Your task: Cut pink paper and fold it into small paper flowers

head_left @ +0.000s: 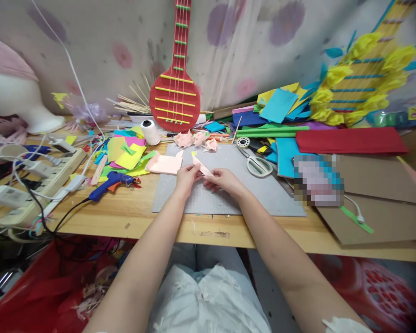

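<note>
Between my two hands, over the grey cutting mat [211,203], is a narrow folded strip of pale pink paper [203,168]. My left hand [189,178] pinches its left end. The fingers of my right hand [223,180] close on its right end. Just left of my left hand lies a stack of pale pink sheets [164,164]. Several pink paper flowers [194,139] sit behind my hands at the mat's far edge. Scissors [258,165] with pale handles rest on the mat's right side.
At left are a blue glue gun [111,184], a power strip [43,185] with cables, and coloured scraps [126,152]. A red paper lute [175,99] stands behind, near a white thread spool [150,132]. Cardboard [377,222] and a blurred-out object [319,180] lie at right.
</note>
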Available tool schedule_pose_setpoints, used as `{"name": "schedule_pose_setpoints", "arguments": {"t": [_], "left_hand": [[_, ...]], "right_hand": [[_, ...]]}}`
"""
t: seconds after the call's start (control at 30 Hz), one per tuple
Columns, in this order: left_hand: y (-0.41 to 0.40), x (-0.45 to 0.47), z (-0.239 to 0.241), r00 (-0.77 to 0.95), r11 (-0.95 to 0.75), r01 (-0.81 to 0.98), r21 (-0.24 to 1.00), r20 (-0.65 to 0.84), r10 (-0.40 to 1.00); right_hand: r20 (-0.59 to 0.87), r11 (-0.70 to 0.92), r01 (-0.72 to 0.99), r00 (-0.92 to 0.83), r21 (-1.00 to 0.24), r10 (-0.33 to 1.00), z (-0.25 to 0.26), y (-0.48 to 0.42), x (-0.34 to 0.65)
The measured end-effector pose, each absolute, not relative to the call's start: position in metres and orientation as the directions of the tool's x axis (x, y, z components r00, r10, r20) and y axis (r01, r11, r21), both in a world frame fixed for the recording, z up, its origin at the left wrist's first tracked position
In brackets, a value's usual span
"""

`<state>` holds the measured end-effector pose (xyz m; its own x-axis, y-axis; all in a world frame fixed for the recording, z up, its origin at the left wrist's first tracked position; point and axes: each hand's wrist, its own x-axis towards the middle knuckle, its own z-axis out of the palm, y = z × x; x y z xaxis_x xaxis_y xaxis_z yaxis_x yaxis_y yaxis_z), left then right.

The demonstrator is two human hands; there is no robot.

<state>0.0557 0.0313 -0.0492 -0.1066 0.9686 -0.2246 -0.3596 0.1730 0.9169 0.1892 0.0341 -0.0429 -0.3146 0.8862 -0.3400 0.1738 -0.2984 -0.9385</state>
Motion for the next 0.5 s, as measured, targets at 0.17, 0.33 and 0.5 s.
{"name": "schedule_pose_setpoints", "arguments": {"t": [0.17,0.33,0.5], "left_hand": [[0.032,0.055,-0.050,-0.102,0.172,-0.393,0.903,-0.229,0.968],[0.032,0.052,-0.049,-0.075,0.193,-0.386,0.902,-0.239,0.968],[0.034,0.052,-0.048,-0.040,0.207,-0.389,0.898,-0.241,0.970]], "right_hand": [[-0.343,-0.290,0.222,-0.261,-0.931,0.902,-0.042,0.034,0.184],[-0.346,-0.300,0.176,-0.397,-0.938,0.850,-0.043,0.035,0.192],[-0.344,-0.331,0.117,-0.500,-0.936,0.795,-0.043,0.037,0.197]]}}
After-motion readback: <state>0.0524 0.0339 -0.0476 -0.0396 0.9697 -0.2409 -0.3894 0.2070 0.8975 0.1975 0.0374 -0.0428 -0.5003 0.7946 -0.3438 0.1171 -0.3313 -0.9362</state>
